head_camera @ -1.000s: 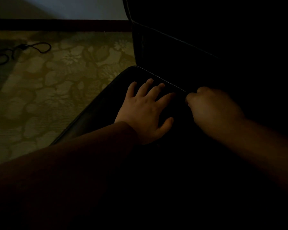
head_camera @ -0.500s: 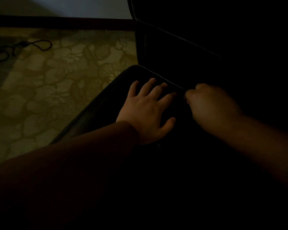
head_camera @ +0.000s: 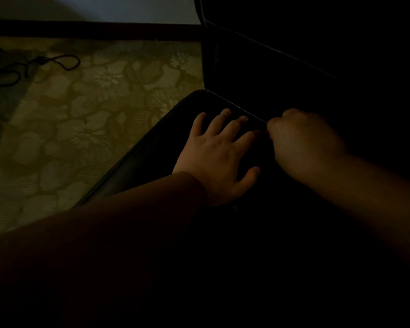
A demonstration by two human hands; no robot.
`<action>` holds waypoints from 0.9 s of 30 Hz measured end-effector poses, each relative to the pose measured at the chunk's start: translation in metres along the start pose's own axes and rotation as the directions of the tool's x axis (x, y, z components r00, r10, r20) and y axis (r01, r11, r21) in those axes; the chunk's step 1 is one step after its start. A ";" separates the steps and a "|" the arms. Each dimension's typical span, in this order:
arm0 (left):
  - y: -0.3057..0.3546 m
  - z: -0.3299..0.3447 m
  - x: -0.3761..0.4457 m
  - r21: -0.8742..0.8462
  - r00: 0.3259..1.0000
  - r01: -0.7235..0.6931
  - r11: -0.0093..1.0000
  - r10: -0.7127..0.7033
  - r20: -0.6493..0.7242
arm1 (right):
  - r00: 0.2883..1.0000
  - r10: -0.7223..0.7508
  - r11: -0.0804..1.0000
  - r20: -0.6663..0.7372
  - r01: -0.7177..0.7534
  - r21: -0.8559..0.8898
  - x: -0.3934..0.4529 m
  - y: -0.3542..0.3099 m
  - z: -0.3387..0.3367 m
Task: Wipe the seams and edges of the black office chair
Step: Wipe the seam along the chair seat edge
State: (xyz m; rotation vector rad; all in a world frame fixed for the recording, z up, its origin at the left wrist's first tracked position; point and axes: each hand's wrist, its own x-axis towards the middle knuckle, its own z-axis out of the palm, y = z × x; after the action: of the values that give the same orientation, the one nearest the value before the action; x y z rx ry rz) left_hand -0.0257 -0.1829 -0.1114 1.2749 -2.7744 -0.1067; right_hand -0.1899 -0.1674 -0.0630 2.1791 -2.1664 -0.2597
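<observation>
The black office chair seat [head_camera: 152, 147] fills the middle of the dim view, and its backrest [head_camera: 258, 67] rises at the upper right. A line of pale stitching [head_camera: 234, 105] runs along the seat's rear seam. My left hand [head_camera: 219, 157] lies flat on the seat with its fingers spread, the fingertips just short of that seam. My right hand [head_camera: 303, 143] is curled into a fist, its knuckles at the seam beside my left index finger. Whatever its fingers hold is hidden in the dark.
A patterned greenish carpet [head_camera: 69, 126] covers the floor to the left of the chair. A black cable [head_camera: 33, 67] loops on it at the far left. A dark skirting board [head_camera: 92, 30] and a pale wall lie beyond.
My right hand has crept a little to the left along the stitched seam, closer to my left fingers. My left hand stays flat in the same spot.
</observation>
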 end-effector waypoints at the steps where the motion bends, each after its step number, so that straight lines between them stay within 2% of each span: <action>1: -0.001 0.000 0.000 -0.003 1.000 -0.001 1.000 0.001 0.000 | 1.000 0.022 1.000 -0.009 -0.022 0.023 0.004 -0.003 0.001; 11: -0.001 -0.003 -0.003 -0.056 0.999 0.015 0.998 -0.017 -0.030 | 0.995 0.031 0.982 -0.097 -0.012 0.187 -0.006 0.007 0.014; 16: -0.008 -0.010 0.000 -0.142 1.000 0.024 0.990 -0.023 0.008 | 0.988 0.046 0.987 -0.145 -0.022 0.161 -0.025 0.010 0.019; 21: -0.047 -0.019 0.001 0.028 0.980 -0.174 0.984 0.171 0.099 | 0.995 0.058 0.984 -0.084 -0.043 0.172 -0.025 0.010 0.011; 27: -0.049 -0.010 -0.004 0.037 0.994 -0.077 0.996 0.074 0.081 | 0.999 0.028 0.985 -0.032 -0.023 0.171 -0.021 0.004 0.005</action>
State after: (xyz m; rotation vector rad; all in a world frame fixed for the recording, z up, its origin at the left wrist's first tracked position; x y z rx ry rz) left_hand 0.0148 -0.2119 -0.1065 1.1974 -2.9024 -0.0987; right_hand -0.1942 -0.1459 -0.0660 2.2209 -2.2741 -0.0356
